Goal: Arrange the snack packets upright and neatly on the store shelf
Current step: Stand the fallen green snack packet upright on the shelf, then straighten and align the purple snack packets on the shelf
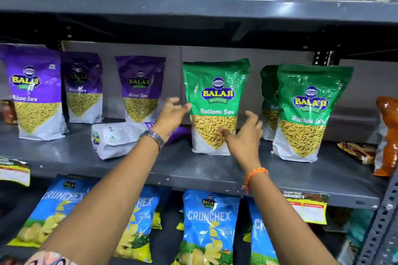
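I see both hands spread open around the green packet (213, 107), which stands upright mid-shelf (129, 163). My left hand (172, 114) sits at its 9 o'clock, fingers (185, 106) splayed, one tip at the packet's edge; I cannot tell if it touches. My right hand (245, 135) is at 4 o'clock, fingers loose, gripping nothing. At 8 o'clock a purple packet (118, 137) lies flat. Three more purple packets (36, 92) stand at 9 o'clock, two green ones (308, 112) at 3.
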A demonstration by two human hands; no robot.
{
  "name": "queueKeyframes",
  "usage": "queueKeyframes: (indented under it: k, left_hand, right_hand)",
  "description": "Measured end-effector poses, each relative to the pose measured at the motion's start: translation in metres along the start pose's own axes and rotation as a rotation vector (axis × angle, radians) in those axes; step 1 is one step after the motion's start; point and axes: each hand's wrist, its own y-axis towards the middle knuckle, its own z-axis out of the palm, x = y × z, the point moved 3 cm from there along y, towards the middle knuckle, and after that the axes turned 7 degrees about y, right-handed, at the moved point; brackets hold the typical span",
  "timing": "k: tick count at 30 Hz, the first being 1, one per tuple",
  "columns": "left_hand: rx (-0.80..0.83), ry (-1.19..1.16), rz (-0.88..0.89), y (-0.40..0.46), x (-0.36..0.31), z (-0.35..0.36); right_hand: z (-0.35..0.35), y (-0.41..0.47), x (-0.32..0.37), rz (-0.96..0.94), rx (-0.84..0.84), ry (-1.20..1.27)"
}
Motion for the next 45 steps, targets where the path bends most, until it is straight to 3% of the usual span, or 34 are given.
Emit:
queueKeyframes:
  k: [2, 4, 7, 9, 14, 17, 22, 26, 32, 36, 41, 45]
  left_hand:
    - [-0.13, 0.108, 0.025, 0.016, -0.004, -0.047]
    - [-0.218, 0.247, -0.026, 0.022, -0.003, -0.093]
    - [-0.153, 0.574, -0.175, 0.029, 0.014, -0.152]
    - [-0.051, 0.653, -0.321, 0.031, 0.032, -0.187]
    - [0.195, 0.561, -0.455, 0.022, 0.073, -0.216]
    - [0.244, 0.406, -0.403, 0.022, 0.088, -0.222]
    - [0.329, 0.307, -0.237, 0.029, 0.095, -0.243]
    - [0.279, 0.193, -0.183, 0.027, 0.101, -0.262]
    - [0.116, -0.035, -0.076, 0.029, 0.103, -0.262]
    - [0.01, 0.006, -0.026, 0.044, 0.113, -0.252]
    - [-0.006, 0.187, -0.016, 0.046, 0.123, -0.243]
    - [-0.049, 0.321, 0.045, 0.045, 0.129, -0.249]
  right_hand:
    - [0.003, -0.025, 0.025, -0.24, -0.188, 0.093]
    - [0.032, -0.041, 0.043, -0.261, -0.11, 0.188]
    - [0.1, -0.051, 0.056, 0.048, 0.269, 0.342]
    - [0.147, -0.053, 0.056, 0.278, 0.428, 0.389]
    - [0.199, -0.045, 0.052, 0.577, 0.329, 0.587]
    - [0.211, -0.045, 0.053, 0.641, 0.242, 0.667]
    - [0.223, -0.05, 0.074, 0.52, 0.097, 0.705]
    - [0.218, -0.054, 0.107, 0.365, 0.05, 0.797]
    - [0.213, -0.028, 0.165, 0.158, 0.211, 0.821]
    - [0.219, -0.008, 0.175, 0.078, 0.257, 0.789]
    - [0.234, -0.016, 0.16, 0.056, 0.373, 0.716]
    - [0.227, -0.012, 0.146, 0.131, 0.288, 0.977]
